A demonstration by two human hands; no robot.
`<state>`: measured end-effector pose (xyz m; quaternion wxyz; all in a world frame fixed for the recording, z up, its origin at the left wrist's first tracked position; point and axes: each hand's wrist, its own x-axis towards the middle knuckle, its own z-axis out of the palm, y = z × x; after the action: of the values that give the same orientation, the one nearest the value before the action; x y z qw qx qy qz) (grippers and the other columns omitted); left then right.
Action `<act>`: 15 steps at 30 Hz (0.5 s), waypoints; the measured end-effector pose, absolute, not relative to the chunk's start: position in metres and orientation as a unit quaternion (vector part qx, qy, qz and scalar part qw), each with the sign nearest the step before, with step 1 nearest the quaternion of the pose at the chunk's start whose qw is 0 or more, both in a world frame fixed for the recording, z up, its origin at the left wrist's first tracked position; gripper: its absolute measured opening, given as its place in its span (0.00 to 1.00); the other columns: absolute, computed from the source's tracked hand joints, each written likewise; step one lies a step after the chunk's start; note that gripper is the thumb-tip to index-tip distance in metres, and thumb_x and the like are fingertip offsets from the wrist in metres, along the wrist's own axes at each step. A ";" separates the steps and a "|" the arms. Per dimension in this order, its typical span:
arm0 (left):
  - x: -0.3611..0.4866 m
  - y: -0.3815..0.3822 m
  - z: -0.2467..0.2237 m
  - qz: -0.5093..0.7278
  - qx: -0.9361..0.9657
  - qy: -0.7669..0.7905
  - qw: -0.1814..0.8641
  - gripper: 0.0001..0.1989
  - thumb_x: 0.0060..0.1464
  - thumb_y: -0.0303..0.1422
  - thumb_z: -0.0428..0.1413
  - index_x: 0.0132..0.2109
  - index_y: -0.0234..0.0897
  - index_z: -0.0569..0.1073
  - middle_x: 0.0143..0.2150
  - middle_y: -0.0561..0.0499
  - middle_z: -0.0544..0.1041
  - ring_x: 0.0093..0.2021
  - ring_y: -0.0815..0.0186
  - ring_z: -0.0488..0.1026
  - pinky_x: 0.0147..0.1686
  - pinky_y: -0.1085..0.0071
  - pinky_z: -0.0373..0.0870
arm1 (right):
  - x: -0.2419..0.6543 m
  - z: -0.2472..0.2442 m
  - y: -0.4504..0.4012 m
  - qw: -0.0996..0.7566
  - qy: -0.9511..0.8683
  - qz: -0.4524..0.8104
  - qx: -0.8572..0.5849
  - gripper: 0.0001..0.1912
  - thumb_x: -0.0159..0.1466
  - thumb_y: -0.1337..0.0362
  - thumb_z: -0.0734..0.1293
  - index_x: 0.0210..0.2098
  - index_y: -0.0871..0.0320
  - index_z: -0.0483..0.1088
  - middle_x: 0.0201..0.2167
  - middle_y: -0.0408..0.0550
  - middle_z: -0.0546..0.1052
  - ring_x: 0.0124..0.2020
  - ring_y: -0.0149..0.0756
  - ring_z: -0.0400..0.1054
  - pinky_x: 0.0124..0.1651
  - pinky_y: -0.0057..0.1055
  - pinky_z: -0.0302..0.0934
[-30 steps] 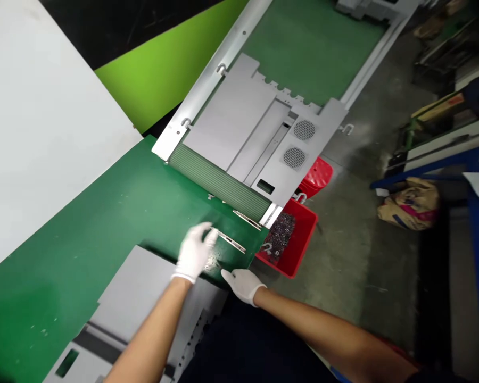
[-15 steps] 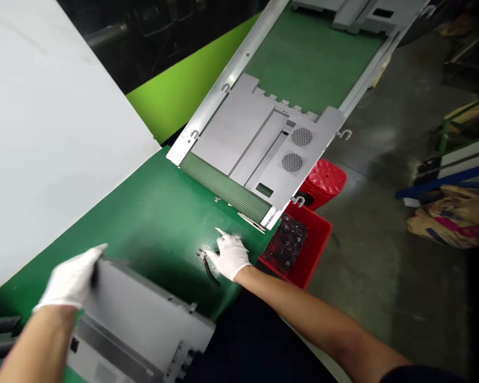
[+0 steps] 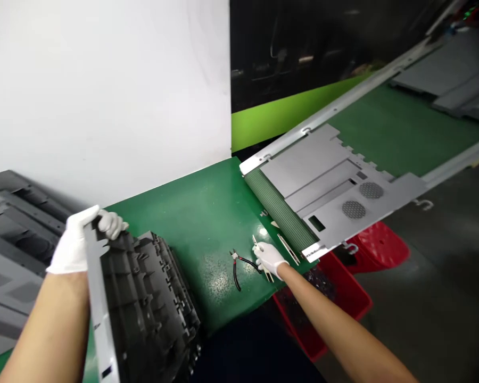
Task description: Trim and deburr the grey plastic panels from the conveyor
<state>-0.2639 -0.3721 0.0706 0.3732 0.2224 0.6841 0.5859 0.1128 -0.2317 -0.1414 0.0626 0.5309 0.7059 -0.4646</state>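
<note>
My left hand (image 3: 77,239), in a white glove, grips the upper edge of a grey plastic panel (image 3: 143,303), tilted up with its ribbed inner side showing. My right hand (image 3: 269,257), also gloved, is closed round a small pale pointed tool (image 3: 255,241) low over the green table (image 3: 207,202). Black-handled cutters (image 3: 235,266) lie open just left of the right hand. Metal tweezers (image 3: 288,249) rest near the belt's end, and another pale tool (image 3: 268,274) lies partly under the right hand.
A conveyor (image 3: 281,205) bears a grey panel (image 3: 331,175), with another farther up. Hooks stick out from its rails. Grey panels (image 3: 16,255) are stacked at the left. Below the conveyor are a red bin (image 3: 353,303) and red stool (image 3: 383,244). A white wall stands behind.
The view has swung left. The held panel has been tipped up, so its ribbed inner side now shows. My right hand has drawn its fingers in round the pale tool.
</note>
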 end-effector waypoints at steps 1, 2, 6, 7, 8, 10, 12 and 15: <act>-0.265 -0.373 0.069 0.596 0.220 0.675 0.375 0.24 0.55 0.42 0.52 0.17 0.35 0.57 0.14 0.56 0.59 0.22 0.72 0.57 0.36 0.69 0.66 | 0.110 -0.130 -0.240 0.057 0.686 -0.520 0.505 0.18 0.71 0.61 0.53 0.52 0.59 0.69 0.36 0.51 0.78 0.26 0.31 0.71 0.26 0.27 0.64; -0.266 -0.373 0.066 0.606 0.218 0.663 0.382 0.24 0.56 0.42 0.52 0.17 0.35 0.57 0.15 0.55 0.58 0.22 0.73 0.57 0.34 0.70 0.65 | 0.106 -0.117 -0.250 0.047 0.653 -0.589 0.473 0.20 0.72 0.56 0.53 0.54 0.58 0.68 0.34 0.48 0.77 0.22 0.29 0.68 0.22 0.25 0.60; -0.262 -0.372 0.058 0.633 0.213 0.628 0.399 0.23 0.56 0.44 0.53 0.19 0.37 0.59 0.16 0.56 0.57 0.20 0.72 0.56 0.25 0.72 0.61 | 0.085 -0.055 -0.293 -0.004 0.442 -0.832 0.336 0.30 0.67 0.41 0.59 0.48 0.62 0.71 0.22 0.43 0.72 0.15 0.24 0.52 0.16 0.24 0.41; -0.260 -0.372 0.057 0.641 0.212 0.628 0.388 0.23 0.55 0.44 0.54 0.19 0.37 0.60 0.16 0.56 0.57 0.20 0.72 0.56 0.23 0.72 0.58 | 0.079 -0.038 -0.302 -0.003 0.432 -0.845 0.315 0.31 0.66 0.39 0.60 0.44 0.63 0.72 0.21 0.42 0.70 0.15 0.24 0.51 0.17 0.24 0.40; -0.257 -0.372 0.056 0.649 0.210 0.630 0.372 0.22 0.54 0.44 0.55 0.19 0.38 0.60 0.16 0.55 0.57 0.19 0.72 0.56 0.21 0.72 0.56 | 0.073 -0.021 -0.310 0.002 0.440 -0.847 0.297 0.31 0.66 0.39 0.61 0.41 0.63 0.73 0.20 0.42 0.69 0.16 0.23 0.51 0.18 0.25 0.40; -0.253 -0.375 0.056 0.661 0.202 0.638 0.339 0.21 0.52 0.44 0.56 0.20 0.38 0.61 0.17 0.55 0.58 0.19 0.72 0.56 0.18 0.73 0.54 | 0.062 0.010 -0.322 0.028 0.476 -0.835 0.275 0.31 0.65 0.39 0.62 0.35 0.63 0.74 0.20 0.41 0.67 0.17 0.23 0.51 0.19 0.25 0.40; -0.251 -0.379 0.056 0.670 0.198 0.639 0.323 0.19 0.52 0.44 0.57 0.21 0.37 0.62 0.17 0.56 0.60 0.18 0.72 0.56 0.18 0.73 0.55 | 0.053 0.037 -0.332 0.071 0.512 -0.812 0.271 0.30 0.65 0.39 0.63 0.31 0.63 0.73 0.20 0.40 0.65 0.18 0.23 0.51 0.20 0.25 0.40; -0.251 -0.384 0.055 0.677 0.202 0.621 0.339 0.18 0.51 0.44 0.57 0.24 0.38 0.62 0.18 0.57 0.61 0.18 0.73 0.57 0.18 0.74 0.60 | 0.042 0.066 -0.343 0.134 0.489 -0.820 0.266 0.27 0.66 0.42 0.64 0.28 0.61 0.69 0.18 0.39 0.63 0.18 0.24 0.52 0.20 0.25 0.42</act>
<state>-0.2510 -0.3841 0.0552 0.3392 0.2023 0.6213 0.6768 0.0420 -0.3429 0.0658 0.1344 0.2658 0.4886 -0.8201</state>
